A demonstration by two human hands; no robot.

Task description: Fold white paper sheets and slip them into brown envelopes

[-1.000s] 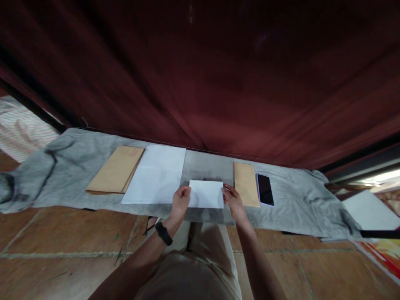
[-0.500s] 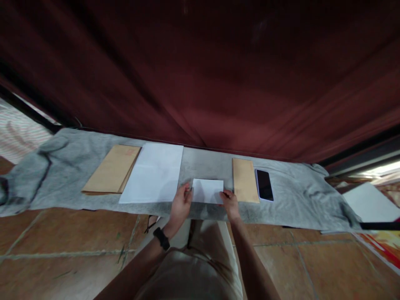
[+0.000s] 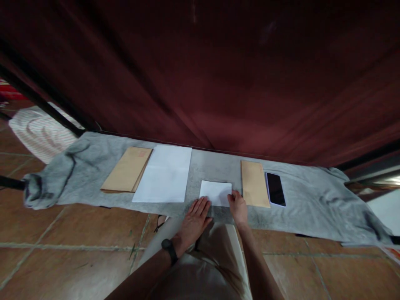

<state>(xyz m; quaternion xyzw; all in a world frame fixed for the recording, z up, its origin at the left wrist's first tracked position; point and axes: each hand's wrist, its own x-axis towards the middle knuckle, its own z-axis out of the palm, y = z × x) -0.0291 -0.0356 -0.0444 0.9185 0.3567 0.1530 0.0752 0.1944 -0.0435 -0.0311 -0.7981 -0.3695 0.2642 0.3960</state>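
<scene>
A small folded white paper (image 3: 215, 192) lies on the grey cloth (image 3: 306, 200) in front of me. My left hand (image 3: 195, 218), with a black band on its wrist, lies flat with fingers stretched out; its fingertips touch the paper's near left corner. My right hand (image 3: 238, 207) rests on the paper's right edge, fingers bent down onto it. Nothing is lifted off the cloth.
On the cloth lie brown envelopes (image 3: 127, 169) at the left, a large white sheet (image 3: 164, 174), another brown envelope (image 3: 253, 183) and a black phone (image 3: 275, 188) at the right. A dark red curtain (image 3: 218, 75) hangs behind. Tiled floor (image 3: 62, 241) runs along the near side.
The paper, held up between both hands a second ago, now lies flat on the cloth. My left hand has let go and spread flat at its near corner.
</scene>
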